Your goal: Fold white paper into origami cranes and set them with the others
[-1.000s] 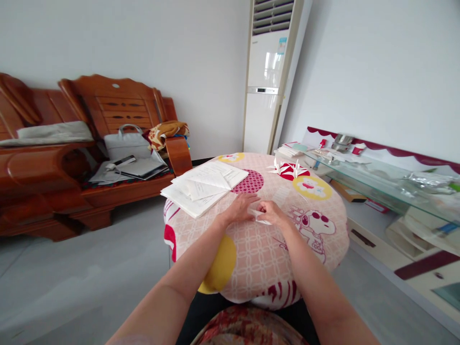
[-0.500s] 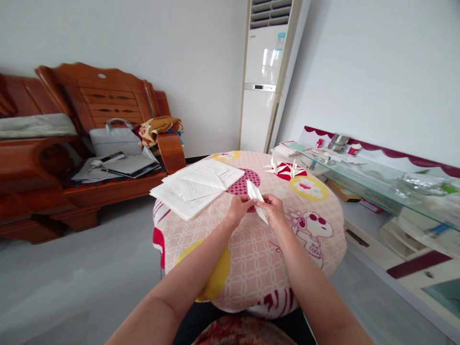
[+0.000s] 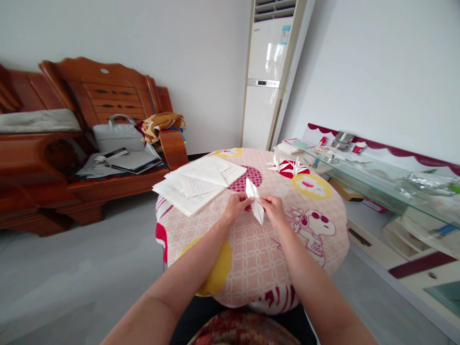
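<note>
A second ago the folded white paper piece [image 3: 254,201] lay pressed flat on the cloth. It has since come up off the cloth and now hangs in the air between both hands, over the middle of the round surface with its pink patterned cloth [image 3: 251,268].

The left hand [image 3: 236,207] is closed in a light pinch, thumb and fingertips nipping the paper's left edge. The right hand [image 3: 275,210] does the same on the right edge, its other fingers curled in. Held at its waist from 2 sides, the paper stands nearly on end, 1 point up and 1 point down. That grip looks chosen to keep the flaps free and the creases in the person's sight.

The loose stack of white printed sheets [image 3: 199,184] lies to the far left of the hands, fanned toward them, seemingly within easy reach. The 2 small white folded paper figures [image 3: 285,166] sit at the far right edge, well apart from the hands. Beyond stand a carved brown wooden bench [image 3: 108,96] on the left and a tall white air conditioner [image 3: 266,81].
</note>
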Tool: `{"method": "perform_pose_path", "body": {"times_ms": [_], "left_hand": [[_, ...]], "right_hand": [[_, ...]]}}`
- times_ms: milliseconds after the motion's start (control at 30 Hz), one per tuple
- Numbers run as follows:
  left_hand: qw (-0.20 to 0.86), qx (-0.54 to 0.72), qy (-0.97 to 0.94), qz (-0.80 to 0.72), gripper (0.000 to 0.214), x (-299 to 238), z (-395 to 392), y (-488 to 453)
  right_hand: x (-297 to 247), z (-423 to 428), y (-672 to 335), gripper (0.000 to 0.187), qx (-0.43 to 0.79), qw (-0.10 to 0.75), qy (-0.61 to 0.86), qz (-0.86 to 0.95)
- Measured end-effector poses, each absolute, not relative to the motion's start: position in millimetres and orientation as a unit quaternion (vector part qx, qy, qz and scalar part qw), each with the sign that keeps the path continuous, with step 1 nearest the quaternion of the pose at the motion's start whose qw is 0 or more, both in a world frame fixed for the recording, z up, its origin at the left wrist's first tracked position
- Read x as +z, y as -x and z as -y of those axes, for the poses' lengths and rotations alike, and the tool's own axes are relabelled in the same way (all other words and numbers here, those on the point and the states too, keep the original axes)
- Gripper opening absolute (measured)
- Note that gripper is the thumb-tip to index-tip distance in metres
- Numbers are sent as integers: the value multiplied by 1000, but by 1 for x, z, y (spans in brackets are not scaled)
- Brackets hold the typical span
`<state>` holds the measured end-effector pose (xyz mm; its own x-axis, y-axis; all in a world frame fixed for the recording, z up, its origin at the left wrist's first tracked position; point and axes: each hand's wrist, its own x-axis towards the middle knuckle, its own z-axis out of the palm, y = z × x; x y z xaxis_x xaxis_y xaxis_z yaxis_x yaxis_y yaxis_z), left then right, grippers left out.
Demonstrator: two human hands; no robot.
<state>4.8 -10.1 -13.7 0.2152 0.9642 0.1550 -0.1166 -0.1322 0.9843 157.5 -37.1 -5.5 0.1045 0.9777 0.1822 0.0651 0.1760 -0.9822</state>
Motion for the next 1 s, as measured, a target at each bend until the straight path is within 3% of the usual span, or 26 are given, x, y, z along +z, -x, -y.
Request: {"method": "perform_pose_path", "body": {"times_ms": [133, 367, 600, 1000], "left_hand": [[530, 503, -562, -388, 30, -13, 10, -6], [491, 499, -588, -405, 24, -13, 10, -6], [483, 510, -585, -405, 25, -20, 8, -10], [464, 562, -576, -370, 24, -18, 11, -13]], "right_hand": [[-5, 38, -159, 26, 311, 556, 503, 584], [-8, 39, -156, 20, 335, 577, 480, 570], [-7, 38, -153, 16, 253, 604, 496, 570], [-9, 37, -153, 17, 347, 615, 483, 517]]}}
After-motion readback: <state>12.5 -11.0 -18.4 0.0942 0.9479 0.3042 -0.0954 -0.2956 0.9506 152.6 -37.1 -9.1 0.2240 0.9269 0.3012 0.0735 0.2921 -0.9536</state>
